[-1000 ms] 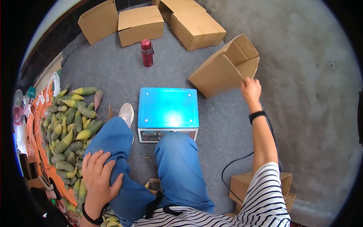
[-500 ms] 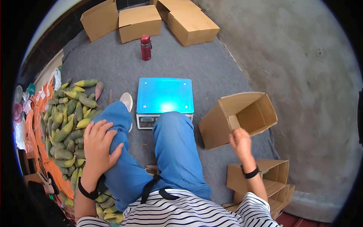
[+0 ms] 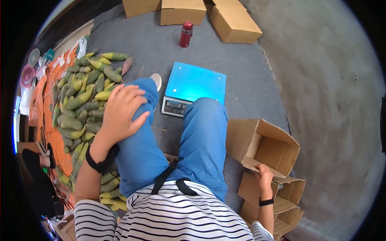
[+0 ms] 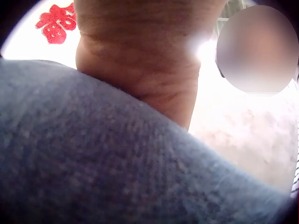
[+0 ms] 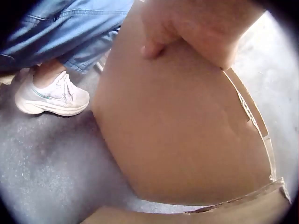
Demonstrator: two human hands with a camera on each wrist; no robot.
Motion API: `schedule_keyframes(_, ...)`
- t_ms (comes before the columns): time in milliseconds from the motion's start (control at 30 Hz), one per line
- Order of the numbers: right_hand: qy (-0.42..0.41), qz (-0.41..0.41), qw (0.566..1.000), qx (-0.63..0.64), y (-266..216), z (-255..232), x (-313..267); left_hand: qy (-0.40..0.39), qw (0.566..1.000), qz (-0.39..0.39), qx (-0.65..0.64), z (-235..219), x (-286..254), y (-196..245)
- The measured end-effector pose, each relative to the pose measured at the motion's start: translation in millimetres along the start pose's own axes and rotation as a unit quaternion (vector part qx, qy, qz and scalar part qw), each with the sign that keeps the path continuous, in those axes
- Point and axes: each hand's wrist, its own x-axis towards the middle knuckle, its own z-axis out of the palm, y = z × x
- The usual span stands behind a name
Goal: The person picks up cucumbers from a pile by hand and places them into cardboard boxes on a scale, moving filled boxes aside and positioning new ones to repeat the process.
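Observation:
At the right in the head view, an open-topped cardboard box [image 3: 241, 139] leans tilted beside the right knee. My right hand [image 3: 264, 177] grips its near rim; in the right wrist view the thumb [image 5: 152, 50] presses against the outside of the cardboard wall [image 5: 177, 126]. My left hand [image 3: 124, 114] rests with spread fingers on the left knee, and its wrist view shows mostly trouser cloth [image 4: 117, 163]. A scale with a blue plate [image 3: 197, 82] sits on the floor in front of the knees.
A heap of green radishes [image 3: 82, 100] lies on an orange sheet [image 3: 44, 108] at the left. More open cardboard boxes [image 3: 291, 190] stand close below the held box. A red flask [image 3: 186, 35] and several boxes [image 3: 237, 26] are farther back. A grey wall [image 3: 329, 100] bounds the right.
My right hand has drawn the cardboard box from beyond the scale's right side back toward my body, beside the right knee. The left hand stays on the left knee, while the head view has shifted.

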Motion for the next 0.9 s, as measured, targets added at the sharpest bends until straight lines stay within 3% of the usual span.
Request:
schedule_keyframes(67, 0.112, -0.015, 0.994, 0.002, -9.1, -18.6, 15.6, 0.004, 1.000, 0.013, -0.003, 0.7, -0.2, 0.4)
schedule_keyframes(167, 0.155, 0.040, 0.986, 0.046, 0.7, -50.1, 42.0, 0.013, 1.000, 0.016, -0.008, 2.1, -3.3, -2.5)
schedule_keyframes(233, 0.180, 0.102, 0.965, 0.163, 13.0, -69.0, 57.0, 0.022, 1.000, 0.016, -0.016, 2.8, -5.6, -5.3)
schedule_keyframes(267, 0.177, 0.096, 0.967, 0.159, 11.2, -77.2, 65.6, 0.028, 0.999, 0.017, -0.018, 2.6, -7.1, -5.9)
schedule_keyframes(333, 0.270, 0.064, 0.941, 0.191, -4.4, -101.8, 87.3, 0.032, 0.999, 0.009, -0.021, 2.6, -9.6, -6.3)
schedule_keyframes(467, 0.277, -0.004, 0.956, 0.096, -66.9, -150.0, 131.1, 0.025, 0.999, 0.014, -0.025, 1.9, -9.3, -7.0)
schedule_keyframes(567, 0.254, -0.109, 0.961, 0.003, -106.0, -166.2, 169.0, 0.014, 0.999, 0.014, -0.028, 2.0, -6.9, -7.2)
schedule_keyframes(800, 0.174, -0.253, 0.951, 0.036, -178.3, -134.6, 289.0, 0.017, 0.999, 0.012, -0.035, 2.0, -5.7, -5.9)
schedule_keyframes(900, 0.130, -0.270, 0.954, 0.017, -214.6, -119.1, 318.8, 0.037, 0.999, 0.016, -0.028, 2.8, -7.0, -6.3)
